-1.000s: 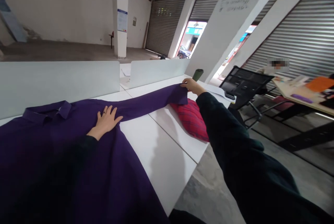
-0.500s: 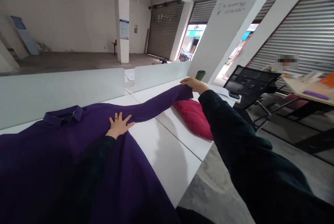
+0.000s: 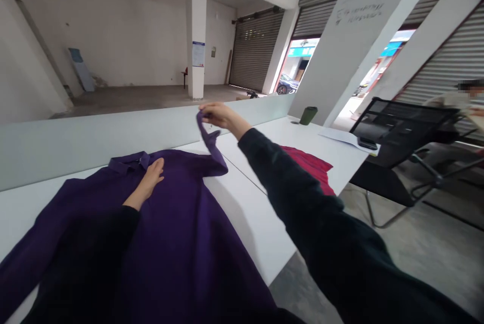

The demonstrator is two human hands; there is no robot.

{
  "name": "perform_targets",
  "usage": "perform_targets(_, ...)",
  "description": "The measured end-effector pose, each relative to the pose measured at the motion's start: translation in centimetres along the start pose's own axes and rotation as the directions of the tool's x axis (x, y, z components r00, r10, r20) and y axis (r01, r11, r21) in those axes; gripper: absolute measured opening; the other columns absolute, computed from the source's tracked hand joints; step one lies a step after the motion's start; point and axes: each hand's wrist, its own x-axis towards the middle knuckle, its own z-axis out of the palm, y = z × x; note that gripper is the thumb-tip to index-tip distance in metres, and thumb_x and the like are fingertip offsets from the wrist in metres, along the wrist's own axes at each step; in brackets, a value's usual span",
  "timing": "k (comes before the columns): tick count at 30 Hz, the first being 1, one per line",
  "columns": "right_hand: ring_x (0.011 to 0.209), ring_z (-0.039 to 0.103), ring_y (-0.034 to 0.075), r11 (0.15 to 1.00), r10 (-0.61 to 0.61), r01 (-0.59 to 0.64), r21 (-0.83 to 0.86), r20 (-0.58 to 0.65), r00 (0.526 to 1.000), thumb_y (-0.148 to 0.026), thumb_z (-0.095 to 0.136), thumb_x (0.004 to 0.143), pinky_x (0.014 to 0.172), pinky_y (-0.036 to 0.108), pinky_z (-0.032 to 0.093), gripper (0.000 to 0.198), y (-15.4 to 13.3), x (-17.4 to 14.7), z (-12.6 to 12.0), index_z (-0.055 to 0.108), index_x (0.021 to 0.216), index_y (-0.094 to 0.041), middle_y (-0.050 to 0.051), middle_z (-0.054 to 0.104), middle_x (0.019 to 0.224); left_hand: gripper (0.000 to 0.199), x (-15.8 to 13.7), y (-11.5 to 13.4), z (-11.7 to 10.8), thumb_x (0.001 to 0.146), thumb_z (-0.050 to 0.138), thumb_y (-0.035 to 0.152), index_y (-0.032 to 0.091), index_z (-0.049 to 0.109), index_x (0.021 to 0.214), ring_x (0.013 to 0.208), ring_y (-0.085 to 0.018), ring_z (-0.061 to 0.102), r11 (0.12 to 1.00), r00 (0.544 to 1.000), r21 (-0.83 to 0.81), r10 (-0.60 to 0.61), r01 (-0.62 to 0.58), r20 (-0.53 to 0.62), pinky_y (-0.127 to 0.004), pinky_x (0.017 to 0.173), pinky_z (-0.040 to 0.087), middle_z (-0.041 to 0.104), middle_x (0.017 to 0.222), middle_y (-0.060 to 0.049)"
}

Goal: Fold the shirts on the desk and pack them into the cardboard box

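Observation:
A dark purple collared shirt (image 3: pixel 170 198) lies spread on the white table (image 3: pixel 242 208), its collar toward the low divider. My right hand (image 3: pixel 219 114) pinches the cuff end of one sleeve and holds it up off the table. That raised sleeve (image 3: pixel 214 155) bends back at its middle, and its upper part still rests on the table. Near the collar, my left hand (image 3: pixel 151 178) lies on the shirt's chest with its fingers stretched out. To the right, partly behind my right arm, is a red checked cloth (image 3: pixel 308 163).
A frosted divider (image 3: pixel 94 135) runs along the table's far edge. Toward the right end stand a dark green cup (image 3: pixel 308 115), papers (image 3: pixel 336 135) and a black phone-like object (image 3: pixel 366 143). A black mesh chair (image 3: pixel 404 122) is beside the table; a person (image 3: pixel 446 102) sits beyond it.
My right hand has lifted the sleeve's cuff end and carried it leftward, folding the sleeve back. My left hand has slid from the shoulder area toward the collar. The view has turned slightly left.

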Motion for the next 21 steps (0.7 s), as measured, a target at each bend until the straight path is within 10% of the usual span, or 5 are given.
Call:
perform_targets(6, 0.06, 0.058, 0.007, 0.989, 0.126, -0.144, 0.028, 0.339, 0.932, -0.006, 0.062, 0.075, 0.072, 0.019, 0.06, 0.018, 5.6, -1.1, 16.3, 0.055, 0.071, -0.022, -0.015, 0.051, 0.05, 0.068, -5.1, -1.3, -7.0, 0.094, 0.023, 0.067, 0.023, 0.049, 0.139, 0.118, -0.027, 0.063, 0.789, 0.96, -0.574, -0.279, 0.219, -0.017, -0.039, 0.084, 0.06, 0.046, 0.149, -0.016)
perform_targets(10, 0.068, 0.067, 0.01, 0.975, 0.167, -0.216, 0.044, 0.496, 0.852, -0.018, 0.066, 0.075, 0.08, 0.027, 0.061, 0.016, 10.4, -3.0, 20.6, 0.057, 0.082, -0.029, -0.02, 0.061, 0.057, 0.075, -7.5, -2.9, -9.4, 0.09, 0.013, 0.074, 0.026, 0.066, 0.113, 0.122, -0.029, 0.06, 0.699, 0.91, -0.666, -0.407, 0.259, -0.074, -0.043, 0.082, 0.061, 0.065, 0.13, -0.009)
perform_targets(13, 0.073, 0.069, 0.012, 0.977, 0.158, -0.204, 0.06, 0.436, 0.886, -0.022, 0.072, 0.074, 0.081, 0.029, 0.06, 0.015, 13.1, -3.9, 18.4, 0.06, 0.083, -0.025, -0.01, 0.068, 0.068, 0.065, -8.3, -4.0, -9.7, 0.093, 0.022, 0.07, 0.026, 0.07, 0.099, 0.116, -0.027, 0.064, 0.657, 0.893, -0.707, -0.443, 0.263, -0.08, -0.041, 0.082, 0.061, 0.071, 0.118, -0.006)
perform_targets(16, 0.066, 0.065, 0.013, 0.987, 0.121, -0.108, -0.121, 0.106, 0.987, -0.02, 0.066, 0.078, 0.07, 0.028, 0.058, 0.007, 15.1, -4.5, 12.8, 0.061, 0.074, -0.019, 0.002, 0.069, 0.073, 0.025, -8.6, -4.7, -9.3, 0.096, 0.05, 0.038, 0.022, 0.069, 0.096, 0.103, -0.021, 0.07, 0.655, 0.89, -0.72, -0.441, 0.231, -0.116, -0.036, 0.083, 0.062, 0.074, 0.11, -0.005)
perform_targets(21, 0.061, 0.056, 0.013, 0.947, 0.004, -0.053, -0.317, -0.153, 0.988, -0.022, 0.063, 0.075, 0.061, 0.026, 0.047, 0.013, 17.6, -6.6, 2.7, 0.057, 0.064, -0.019, 0.0, 0.061, 0.062, 0.021, -8.9, -5.2, -8.9, 0.088, 0.054, 0.007, 0.019, 0.069, 0.098, 0.083, -0.015, 0.073, 0.724, 0.883, -0.662, -0.423, 0.195, -0.202, -0.029, 0.08, 0.063, 0.075, 0.095, -0.005)
